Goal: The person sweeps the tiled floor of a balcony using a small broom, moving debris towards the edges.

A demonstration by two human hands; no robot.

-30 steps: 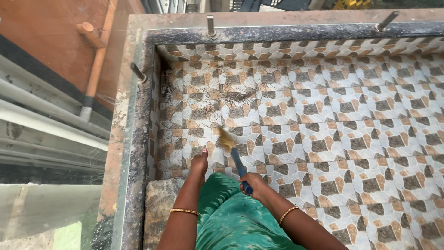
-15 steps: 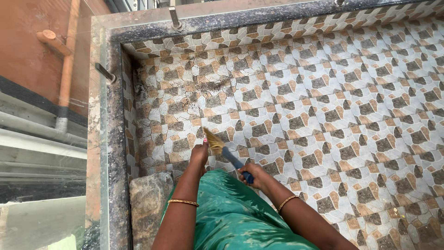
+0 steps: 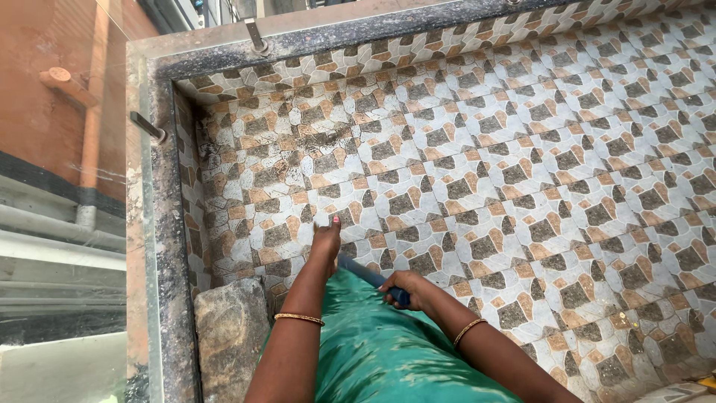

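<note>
R hand (image 3: 406, 287) has its grip shut tight round the blue handle (image 3: 369, 275) of a small broom. Handle slants up & left, just over the tiled floor (image 3: 522, 172); the brush end is hidden behind the L hand (image 3: 326, 242). L hand is stretched out flat, fingers together, holding nothing, low over the tiles. A big grey stone (image 3: 231, 336) sits near the L arm, by the dark edge wall (image 3: 160, 246). Green cloth (image 3: 380, 351) between the arms.

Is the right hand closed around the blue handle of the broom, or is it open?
Closed. The right hand wraps its fingers around the blue handle of the broom, hiding its near end. The left hand covers the far end.
</note>
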